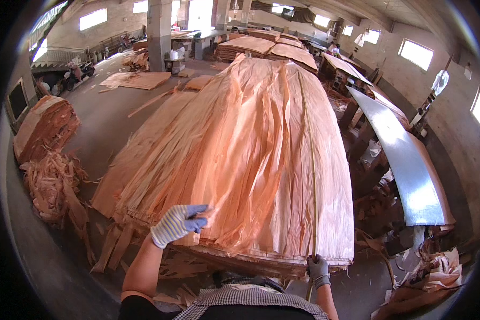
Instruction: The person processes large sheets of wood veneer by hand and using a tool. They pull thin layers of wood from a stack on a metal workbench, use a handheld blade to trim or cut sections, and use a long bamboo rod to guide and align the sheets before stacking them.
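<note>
A broad stack of thin reddish wood veneer sheets [333,213] spreads out in front of me, with loose, wrinkled strips on top. My left hand [178,224], in a striped glove with blue-grey fingertips, is at the near edge, left of the middle. Its fingers pinch the near end of a thin orange veneer sheet [218,170] that runs away over the stack. At the near right corner my right hand [319,271], in a grey glove, is wrapped round a long thin stick [314,213]. This stick lies lengthwise along the stack's right side, its near end projecting below my hand.
A pile of torn veneer scraps [53,184] sits on the left below a curled veneer bundle [45,128]. To the right runs a long bench with a shiny metal sheet [405,160]. More veneer stacks [245,45] stand behind, near a concrete pillar [159,34].
</note>
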A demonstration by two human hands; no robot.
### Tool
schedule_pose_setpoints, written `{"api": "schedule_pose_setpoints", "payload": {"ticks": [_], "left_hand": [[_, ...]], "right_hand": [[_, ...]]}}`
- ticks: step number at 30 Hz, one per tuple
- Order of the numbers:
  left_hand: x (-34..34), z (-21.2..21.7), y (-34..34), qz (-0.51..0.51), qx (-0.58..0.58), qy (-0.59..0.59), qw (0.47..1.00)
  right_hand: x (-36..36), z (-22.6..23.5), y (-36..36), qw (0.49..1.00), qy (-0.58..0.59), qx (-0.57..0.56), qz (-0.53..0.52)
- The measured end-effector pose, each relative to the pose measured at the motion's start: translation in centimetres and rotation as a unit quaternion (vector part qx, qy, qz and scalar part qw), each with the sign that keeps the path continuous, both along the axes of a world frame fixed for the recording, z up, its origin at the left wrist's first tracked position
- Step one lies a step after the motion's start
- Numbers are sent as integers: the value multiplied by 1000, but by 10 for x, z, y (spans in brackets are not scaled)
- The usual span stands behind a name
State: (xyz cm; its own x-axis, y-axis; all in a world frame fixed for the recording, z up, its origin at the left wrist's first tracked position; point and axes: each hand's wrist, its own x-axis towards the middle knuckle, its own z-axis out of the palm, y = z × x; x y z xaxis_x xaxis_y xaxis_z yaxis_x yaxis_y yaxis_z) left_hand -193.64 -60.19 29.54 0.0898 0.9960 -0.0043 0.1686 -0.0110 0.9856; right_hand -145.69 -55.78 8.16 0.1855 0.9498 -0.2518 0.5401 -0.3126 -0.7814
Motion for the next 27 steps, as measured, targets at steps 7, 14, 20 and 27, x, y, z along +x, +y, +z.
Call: {"api": "schedule_pose_setpoints", "payload": {"ticks": [7,14,20,27], "left_hand": [[15,-72,8,-164,-10,332,929],[26,-82,8,-309,-236,150,909],[46,-69,9,-214,-204,-4,955],[169,-83,-8,-261,-107,-113,953]], "right_hand": [[-2,-28,-6,986,-75,143,30],[0,-5,-9,980,-144,69,118],[2,85,5,992,78,92,46],[28,199,-35,966,197,152,64]]}}
